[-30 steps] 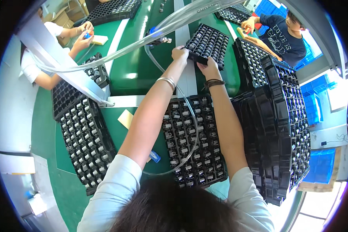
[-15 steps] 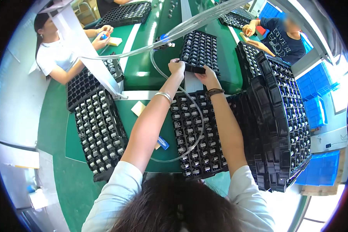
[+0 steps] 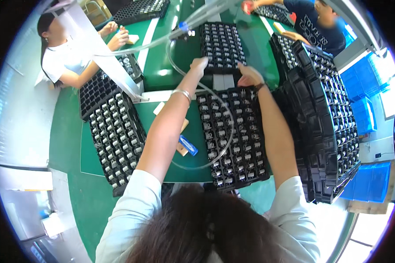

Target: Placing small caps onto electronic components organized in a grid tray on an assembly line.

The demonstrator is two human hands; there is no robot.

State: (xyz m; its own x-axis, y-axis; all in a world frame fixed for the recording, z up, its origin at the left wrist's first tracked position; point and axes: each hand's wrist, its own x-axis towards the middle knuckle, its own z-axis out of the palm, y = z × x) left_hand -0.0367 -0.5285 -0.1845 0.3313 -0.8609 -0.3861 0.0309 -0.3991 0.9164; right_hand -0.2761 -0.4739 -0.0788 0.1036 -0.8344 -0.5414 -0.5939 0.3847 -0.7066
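A black compartment tray [image 3: 223, 44] filled with small metallic cylindrical parts lies on the green conveyor belt in front of me. At its near left corner, my left hand [image 3: 199, 65] is closed on the edge, its fingers partly hidden. My right hand [image 3: 251, 76] is open beside the near right corner, thumb by the tray and fingers spread lower down. Between my forearms a second black tray [image 3: 235, 136] of similar parts rests on the green table. A clear hose [image 3: 231, 127] loops over this second tray.
Tall stacked black trays [image 3: 309, 114] stand at my right. Another filled tray [image 3: 117, 138] lies at left, near a white post [image 3: 118, 74]. A blue-and-white tube-shaped item [image 3: 188, 145] lies by my left forearm. Co-workers sit at left [image 3: 66, 57] and right [image 3: 318, 26].
The tray ahead has gone from raised at its near edge to flat on the belt, slightly left. My right hand has come off its edge and opened. My left hand stays at its corner.
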